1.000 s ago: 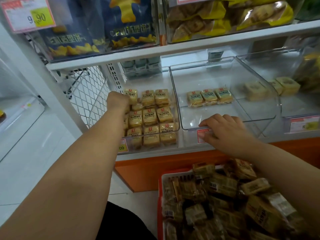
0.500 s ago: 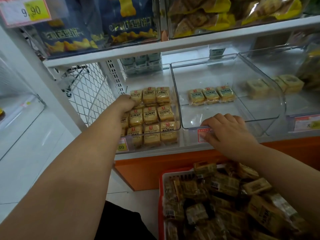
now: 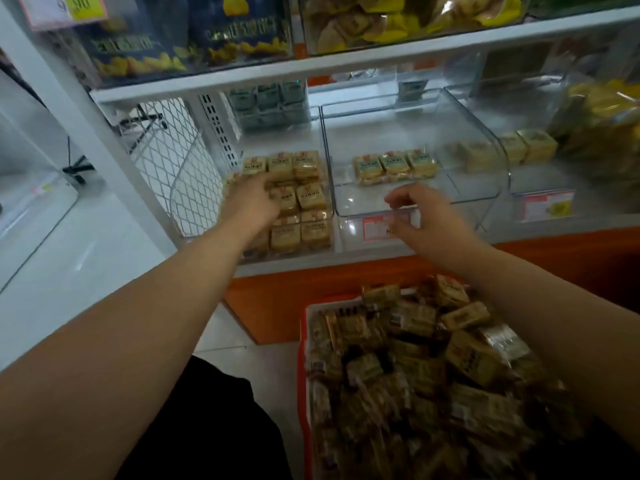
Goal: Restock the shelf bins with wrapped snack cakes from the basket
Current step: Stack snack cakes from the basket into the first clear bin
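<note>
Right hand (image 3: 427,216) lifted off bin rim, loose, empty; left hand (image 3: 251,202) flat on cakes (image 3: 311,195)

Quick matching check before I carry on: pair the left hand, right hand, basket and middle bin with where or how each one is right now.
1. left hand
2. right hand
3. basket
4. middle bin

A. holds one row of three cakes
B. heaped with wrapped cakes, below the shelf
C. on the cakes in the left bin
D. at the middle bin's front edge

Pairs: 1-C, 2-D, 3-B, 4-A
</note>
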`<action>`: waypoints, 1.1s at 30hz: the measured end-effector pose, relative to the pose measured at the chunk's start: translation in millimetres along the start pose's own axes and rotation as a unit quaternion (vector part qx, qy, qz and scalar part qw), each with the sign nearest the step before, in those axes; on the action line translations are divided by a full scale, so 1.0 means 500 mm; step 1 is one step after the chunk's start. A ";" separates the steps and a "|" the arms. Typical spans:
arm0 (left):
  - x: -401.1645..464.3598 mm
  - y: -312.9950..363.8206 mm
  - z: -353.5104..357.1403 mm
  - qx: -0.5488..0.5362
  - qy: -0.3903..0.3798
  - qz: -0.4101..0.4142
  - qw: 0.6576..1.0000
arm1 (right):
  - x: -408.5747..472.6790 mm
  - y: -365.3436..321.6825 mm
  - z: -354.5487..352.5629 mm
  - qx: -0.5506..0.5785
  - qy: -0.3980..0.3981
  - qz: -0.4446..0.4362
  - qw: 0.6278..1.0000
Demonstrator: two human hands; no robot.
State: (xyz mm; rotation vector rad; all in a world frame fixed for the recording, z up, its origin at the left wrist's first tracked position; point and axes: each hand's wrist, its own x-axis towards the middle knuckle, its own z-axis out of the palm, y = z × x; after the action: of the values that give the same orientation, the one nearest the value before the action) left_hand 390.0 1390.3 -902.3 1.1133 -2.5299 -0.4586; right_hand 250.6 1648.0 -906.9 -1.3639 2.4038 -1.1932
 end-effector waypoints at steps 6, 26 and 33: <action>-0.223 0.096 0.041 -0.077 0.034 0.252 0.964 | -0.105 0.000 0.047 -0.060 -0.153 0.034 0.986; -0.384 0.074 0.151 -0.289 -0.469 -0.065 0.832 | -0.242 0.042 0.069 -0.027 -0.418 0.263 0.869; -0.342 0.116 0.072 -0.496 -0.363 -0.054 0.787 | -0.212 0.026 0.030 0.462 -0.278 0.359 0.762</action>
State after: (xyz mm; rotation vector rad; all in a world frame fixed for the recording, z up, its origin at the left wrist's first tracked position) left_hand 446.3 1561.6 -940.2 0.6750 -2.0808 -2.2678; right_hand 310.4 1724.8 -952.7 -0.3178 1.3061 -1.1944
